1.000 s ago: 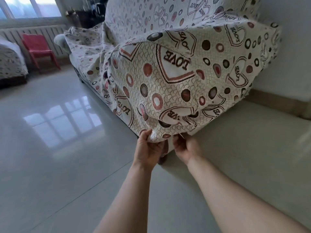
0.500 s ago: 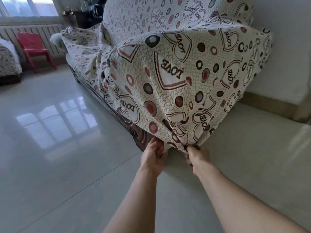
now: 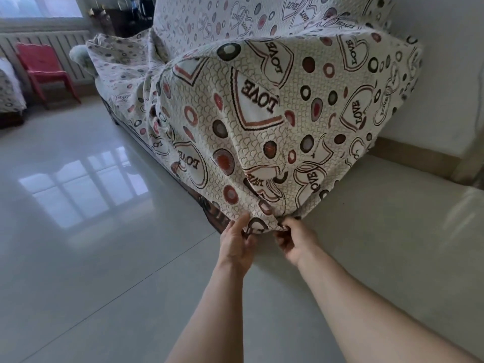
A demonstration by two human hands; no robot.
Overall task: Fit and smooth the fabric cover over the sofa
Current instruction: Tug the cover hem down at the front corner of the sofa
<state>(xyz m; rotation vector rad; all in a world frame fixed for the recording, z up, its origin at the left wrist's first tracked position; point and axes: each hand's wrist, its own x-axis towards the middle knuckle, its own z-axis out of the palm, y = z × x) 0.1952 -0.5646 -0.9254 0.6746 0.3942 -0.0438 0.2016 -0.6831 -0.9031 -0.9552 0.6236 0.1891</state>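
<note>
A cream fabric cover (image 3: 262,106) printed with LOVE hearts and dots drapes over the sofa's near arm and runs back along the seat and backrest. Its lower corner is gathered into folds close to the floor. My left hand (image 3: 237,244) pinches that bottom edge, thumb on top of the cloth. My right hand (image 3: 296,241) grips the bunched corner just to the right, fingers curled round it. A strip of the sofa's dark carved wooden base (image 3: 214,213) shows beside my left hand; the rest of the sofa is hidden under the cover.
Glossy pale floor tiles (image 3: 91,231) spread to the left and front. A white wall (image 3: 450,87) with a beige skirting stands right of the sofa. A red chair (image 3: 44,69) and a radiator (image 3: 65,45) sit at the back left, beside another covered seat (image 3: 10,93).
The cover's corner went down from about mid-height to near the floor, pulled taut over the arm. My left hand has shifted from under the edge to pinching it; my right still holds the corner.
</note>
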